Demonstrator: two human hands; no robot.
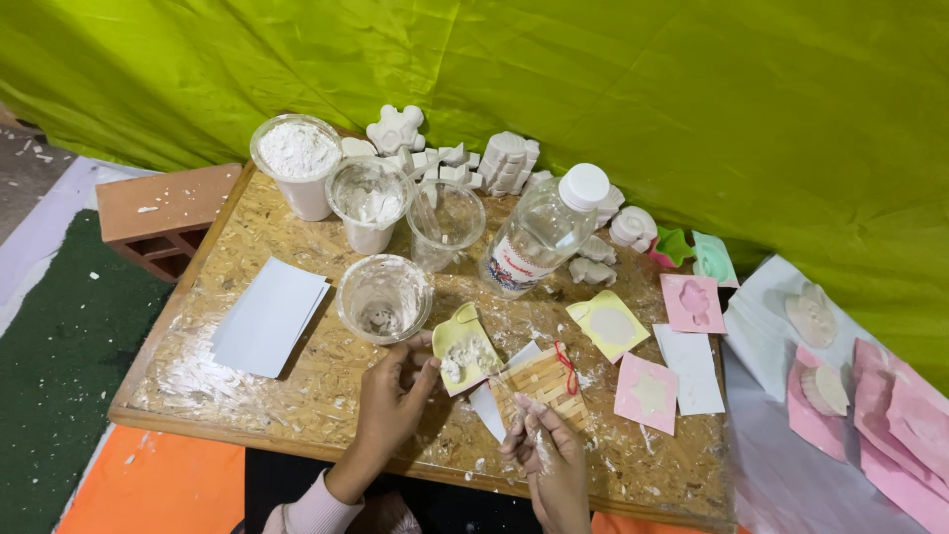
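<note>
My left hand [388,400] pinches the lower left edge of a small yellow-green mould [465,348] with white plaster lumps in it, held over the chipboard table [297,396]. My right hand [547,453], dusted with white powder, hovers with fingers loosely apart just below a little raft of wooden sticks [542,383] tied with red thread; whether it touches the raft I cannot tell. A clear plastic cup [385,297] smeared with plaster stands right above my left hand.
A cup of white powder [299,163], two more clear cups [371,203] [446,222] and a clear bottle [542,232] stand at the back among white plaster casts [509,161]. White cards [267,314] lie left. Coloured moulds [692,302] lie right. A brick [163,213] sits off the left edge.
</note>
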